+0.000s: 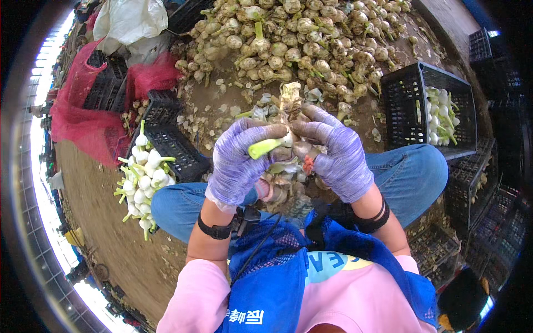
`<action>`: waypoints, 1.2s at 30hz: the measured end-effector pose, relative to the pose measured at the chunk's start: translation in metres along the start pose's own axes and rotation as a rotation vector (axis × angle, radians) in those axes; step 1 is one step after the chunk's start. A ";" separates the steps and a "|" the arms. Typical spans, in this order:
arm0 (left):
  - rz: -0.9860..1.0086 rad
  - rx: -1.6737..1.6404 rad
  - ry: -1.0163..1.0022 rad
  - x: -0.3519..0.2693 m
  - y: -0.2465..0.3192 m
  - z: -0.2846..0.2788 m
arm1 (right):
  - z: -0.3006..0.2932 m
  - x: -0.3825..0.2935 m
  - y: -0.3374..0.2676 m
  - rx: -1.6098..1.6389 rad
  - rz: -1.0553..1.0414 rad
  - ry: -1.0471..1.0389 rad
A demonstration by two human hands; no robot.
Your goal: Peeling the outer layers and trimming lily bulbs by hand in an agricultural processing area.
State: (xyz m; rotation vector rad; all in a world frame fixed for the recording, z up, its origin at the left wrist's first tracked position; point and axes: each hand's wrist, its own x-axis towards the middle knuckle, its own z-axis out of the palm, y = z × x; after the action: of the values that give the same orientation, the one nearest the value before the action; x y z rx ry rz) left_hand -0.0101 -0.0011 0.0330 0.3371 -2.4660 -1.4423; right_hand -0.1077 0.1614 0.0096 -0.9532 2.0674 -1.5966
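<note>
My left hand, in a purple and white knit glove, holds a garlic bulb whose cut green stem points down and to the left. My right hand, gloved alike with soiled fingertips, grips brown outer skin at the bulb's other side. Loose dry husk stands up above the fingers. The fingers hide much of the bulb. Beneath both hands lie peeled garlic skins between my legs. Beyond them is a large heap of unpeeled garlic bulbs on the ground.
Clean white garlic fills a black crate at left. Another black plastic crate with white garlic stands at right. Red mesh sacks and a white sack lie upper left; more crates line the right side.
</note>
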 end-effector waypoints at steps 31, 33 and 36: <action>-0.214 -0.807 0.368 0.117 -0.058 0.011 | 0.030 -0.001 0.086 -0.370 0.285 -0.375; 0.100 -0.786 0.297 0.183 -0.011 -0.012 | 0.031 0.001 0.088 -0.351 0.308 -0.369; 0.094 -1.099 0.289 0.231 -0.006 -0.020 | 0.033 0.007 0.102 -0.278 0.400 -0.395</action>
State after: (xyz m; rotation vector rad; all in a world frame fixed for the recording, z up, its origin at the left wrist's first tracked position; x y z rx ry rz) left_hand -0.2193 -0.0964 0.0622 0.1564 -1.1728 -2.2156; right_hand -0.1214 0.1465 -0.0965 -0.7954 2.0561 -0.8605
